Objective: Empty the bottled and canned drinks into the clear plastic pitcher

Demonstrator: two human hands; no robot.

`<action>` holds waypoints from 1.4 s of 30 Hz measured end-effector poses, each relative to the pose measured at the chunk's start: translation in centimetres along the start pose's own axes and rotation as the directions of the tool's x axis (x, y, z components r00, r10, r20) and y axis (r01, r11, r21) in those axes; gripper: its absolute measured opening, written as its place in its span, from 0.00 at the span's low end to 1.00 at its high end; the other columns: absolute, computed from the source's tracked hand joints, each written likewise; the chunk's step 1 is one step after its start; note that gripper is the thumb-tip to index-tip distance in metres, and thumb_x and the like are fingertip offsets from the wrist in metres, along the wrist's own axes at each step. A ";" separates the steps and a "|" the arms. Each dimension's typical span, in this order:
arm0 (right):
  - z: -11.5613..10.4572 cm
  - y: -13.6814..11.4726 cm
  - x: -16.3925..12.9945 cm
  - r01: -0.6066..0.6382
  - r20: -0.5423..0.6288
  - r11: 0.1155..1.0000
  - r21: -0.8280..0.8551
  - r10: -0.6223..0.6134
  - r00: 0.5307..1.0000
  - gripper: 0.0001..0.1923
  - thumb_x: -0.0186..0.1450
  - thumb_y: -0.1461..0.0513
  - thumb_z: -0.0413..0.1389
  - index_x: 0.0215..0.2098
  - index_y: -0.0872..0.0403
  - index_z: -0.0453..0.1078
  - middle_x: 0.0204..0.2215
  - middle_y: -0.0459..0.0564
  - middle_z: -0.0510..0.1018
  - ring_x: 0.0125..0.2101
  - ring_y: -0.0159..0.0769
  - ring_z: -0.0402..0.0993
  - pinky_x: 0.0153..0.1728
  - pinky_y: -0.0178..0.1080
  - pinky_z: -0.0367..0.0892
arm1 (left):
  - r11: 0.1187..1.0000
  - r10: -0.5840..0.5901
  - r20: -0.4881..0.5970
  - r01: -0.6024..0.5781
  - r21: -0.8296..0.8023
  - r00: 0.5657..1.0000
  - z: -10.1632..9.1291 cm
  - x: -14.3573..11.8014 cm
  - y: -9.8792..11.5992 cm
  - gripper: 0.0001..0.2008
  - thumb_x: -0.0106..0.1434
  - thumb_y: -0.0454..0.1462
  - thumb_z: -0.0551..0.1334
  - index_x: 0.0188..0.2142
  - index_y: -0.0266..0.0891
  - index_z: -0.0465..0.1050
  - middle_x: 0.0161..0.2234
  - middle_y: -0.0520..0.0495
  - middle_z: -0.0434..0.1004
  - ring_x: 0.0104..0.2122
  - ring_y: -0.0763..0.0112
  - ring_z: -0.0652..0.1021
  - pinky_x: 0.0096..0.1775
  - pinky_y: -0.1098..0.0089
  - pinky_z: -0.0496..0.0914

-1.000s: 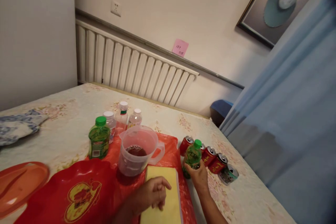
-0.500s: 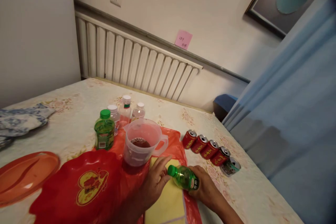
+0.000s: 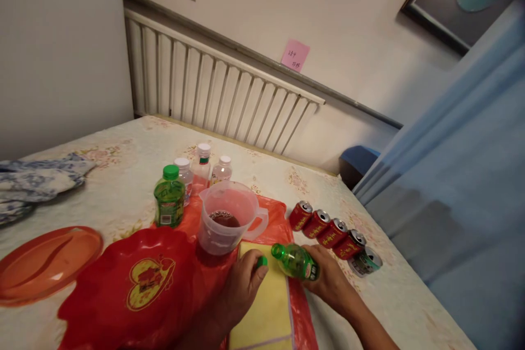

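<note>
Holding a green bottle (image 3: 297, 261) tipped on its side over the yellow cloth (image 3: 266, 306), near the jug (image 3: 225, 219), neck bare and aimed left; right hand (image 3: 328, 281) wrapped tight round its body, left hand (image 3: 241, 284) curled, pinching the green cap (image 3: 261, 261) just clear of the mouth.

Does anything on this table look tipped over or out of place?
One can at the near end of the row lies on its side, while the four red cans stand upright. No spill shows.
</note>
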State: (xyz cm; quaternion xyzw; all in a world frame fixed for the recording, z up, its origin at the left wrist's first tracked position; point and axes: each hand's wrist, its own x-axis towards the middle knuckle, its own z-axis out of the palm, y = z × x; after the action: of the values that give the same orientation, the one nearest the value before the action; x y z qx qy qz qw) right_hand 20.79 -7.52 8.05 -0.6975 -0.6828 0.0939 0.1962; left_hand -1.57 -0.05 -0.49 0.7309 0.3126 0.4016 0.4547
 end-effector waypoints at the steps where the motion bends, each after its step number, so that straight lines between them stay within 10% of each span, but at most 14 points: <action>1: -0.8 -0.2 0.6 0.029 -0.034 0.999 -0.013 -0.030 0.999 0.24 0.53 0.67 0.58 0.48 0.51 0.71 0.41 0.51 0.75 0.42 0.44 0.71 0.44 0.42 0.66 | 1.000 -0.015 0.026 0.015 -0.007 1.000 0.1 0.0 0.0 0.09 0.67 0.41 0.54 0.39 0.39 0.69 0.32 0.48 0.72 0.33 0.66 0.70 0.37 0.68 0.63; 10: -6.8 -4.1 8.6 0.265 -0.192 0.901 -0.344 -0.343 0.920 0.28 0.55 0.65 0.57 0.55 0.49 0.68 0.45 0.55 0.73 0.45 0.48 0.69 0.47 0.49 0.66 | 0.956 -0.133 0.116 0.158 -0.248 0.984 0.0 0.9 -1.0 0.10 0.60 0.42 0.56 0.38 0.39 0.68 0.27 0.55 0.62 0.29 0.71 0.65 0.32 0.71 0.60; 17: -8.5 -6.7 13.1 0.320 -0.091 0.688 -0.652 -0.490 0.867 0.28 0.56 0.68 0.57 0.55 0.51 0.69 0.47 0.57 0.74 0.44 0.48 0.67 0.47 0.48 0.62 | 0.916 -0.156 0.177 0.210 -0.343 0.972 0.0 1.0 -1.4 0.13 0.57 0.40 0.58 0.41 0.37 0.70 0.27 0.56 0.59 0.28 0.73 0.63 0.30 0.73 0.57; 42: -10.7 -13.8 14.9 0.453 0.171 0.247 -0.857 -0.693 0.701 0.19 0.65 0.69 0.53 0.54 0.52 0.69 0.46 0.57 0.73 0.49 0.50 0.63 0.60 0.57 0.50 | 0.921 -0.154 0.140 0.193 -0.339 0.978 0.9 1.2 -2.9 0.12 0.55 0.35 0.58 0.40 0.37 0.71 0.26 0.57 0.60 0.27 0.74 0.62 0.29 0.72 0.56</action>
State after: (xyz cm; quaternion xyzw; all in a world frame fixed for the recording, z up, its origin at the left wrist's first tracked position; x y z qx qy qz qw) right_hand 13.18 5.51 25.36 -0.4012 -0.8111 -0.4194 -0.0723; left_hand -0.51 1.72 -3.00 0.6285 0.2739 0.3679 0.6282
